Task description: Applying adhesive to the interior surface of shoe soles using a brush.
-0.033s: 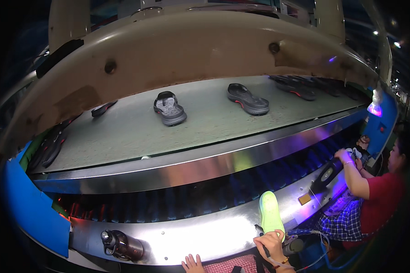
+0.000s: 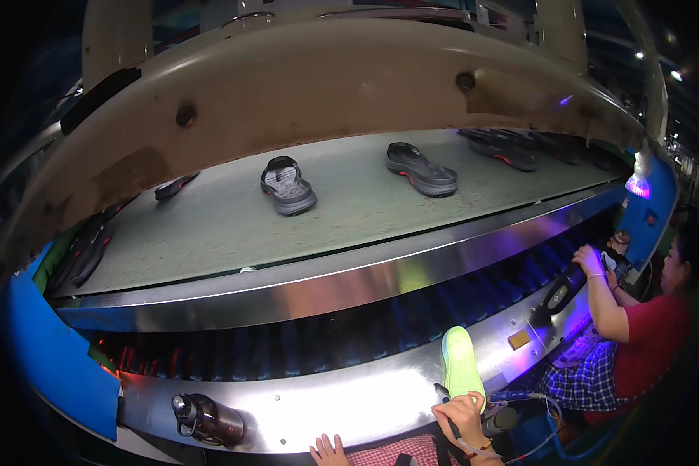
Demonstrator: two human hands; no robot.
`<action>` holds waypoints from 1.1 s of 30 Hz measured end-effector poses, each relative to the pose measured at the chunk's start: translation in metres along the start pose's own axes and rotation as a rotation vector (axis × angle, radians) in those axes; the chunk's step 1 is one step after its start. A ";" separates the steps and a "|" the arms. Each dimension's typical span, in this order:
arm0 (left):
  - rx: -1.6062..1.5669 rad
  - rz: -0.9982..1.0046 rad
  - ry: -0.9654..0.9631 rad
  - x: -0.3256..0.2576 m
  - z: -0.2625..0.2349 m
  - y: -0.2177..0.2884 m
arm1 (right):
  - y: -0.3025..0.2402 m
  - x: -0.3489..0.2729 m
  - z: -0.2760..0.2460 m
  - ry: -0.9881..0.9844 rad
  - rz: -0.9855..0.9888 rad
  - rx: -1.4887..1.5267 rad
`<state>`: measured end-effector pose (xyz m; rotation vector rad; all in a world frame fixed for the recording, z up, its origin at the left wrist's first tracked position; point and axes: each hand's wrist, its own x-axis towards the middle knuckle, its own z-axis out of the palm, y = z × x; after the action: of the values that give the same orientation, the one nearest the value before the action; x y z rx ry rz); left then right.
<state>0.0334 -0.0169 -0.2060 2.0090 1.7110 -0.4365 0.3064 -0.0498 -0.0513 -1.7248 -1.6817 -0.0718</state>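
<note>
My right hand (image 2: 460, 419) has its fingers curled at the lower end of a bright yellow-green shoe sole (image 2: 462, 361). The sole points away from me over the metal ledge, its far end overlapping the dark gap behind. A small dark thing (image 2: 441, 393) shows beside the fingers, too little of it visible to name. My left hand (image 2: 330, 450) rests at the ledge's near edge with fingers spread, holding nothing. Red checked cloth (image 2: 396, 451) lies between my hands.
Dark shoe soles (image 2: 289, 186) lie on a pale green conveyor belt (image 2: 342, 210) under a beige hood. A dark bottle (image 2: 208, 419) stands left on the shiny ledge (image 2: 326, 408). At right, a co-worker (image 2: 645, 318) handles a dark shoe (image 2: 561, 293); a yellow block (image 2: 519, 339) lies nearby.
The co-worker's hand and the dark shoe have shifted slightly up and to the right. My own hands and the yellow-green sole stay where they were.
</note>
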 end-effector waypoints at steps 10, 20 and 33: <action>0.019 0.044 0.089 -0.001 0.011 -0.005 | -0.003 0.004 -0.002 0.012 -0.015 0.006; 0.050 0.038 0.064 0.002 0.012 -0.003 | 0.009 0.001 0.002 0.007 -0.029 -0.016; -0.426 0.593 0.883 -0.042 -0.200 0.035 | 0.013 0.002 -0.006 0.021 -0.015 -0.068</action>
<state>0.0489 0.0510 -0.0104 2.3538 1.3010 1.0548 0.3206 -0.0501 -0.0516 -1.7549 -1.6946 -0.1550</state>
